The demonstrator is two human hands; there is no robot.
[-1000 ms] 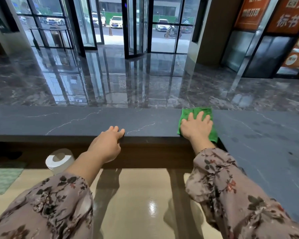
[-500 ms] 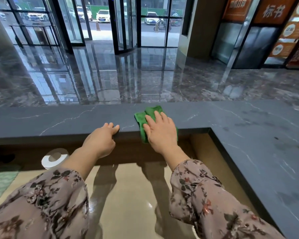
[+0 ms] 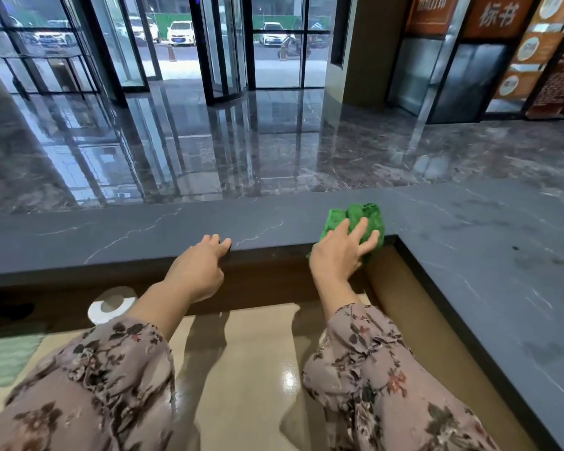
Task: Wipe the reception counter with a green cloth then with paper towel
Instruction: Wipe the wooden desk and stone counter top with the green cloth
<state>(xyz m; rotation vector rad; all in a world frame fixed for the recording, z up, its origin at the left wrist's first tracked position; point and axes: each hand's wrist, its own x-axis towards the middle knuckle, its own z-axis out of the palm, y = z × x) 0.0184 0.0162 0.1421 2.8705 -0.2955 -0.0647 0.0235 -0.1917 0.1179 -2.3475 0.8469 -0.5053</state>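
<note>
as i watch, the paper towel roll stands below and left of the left hand, whose fingers, held together, rest on the counter edge. right of it, the right hand presses spread fingers onto the bunched green cloth at the counter's corner.

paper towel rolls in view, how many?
1. The paper towel roll stands on the lower desk under the counter edge, beside the left arm. Others may be hidden by the sleeves.
</note>
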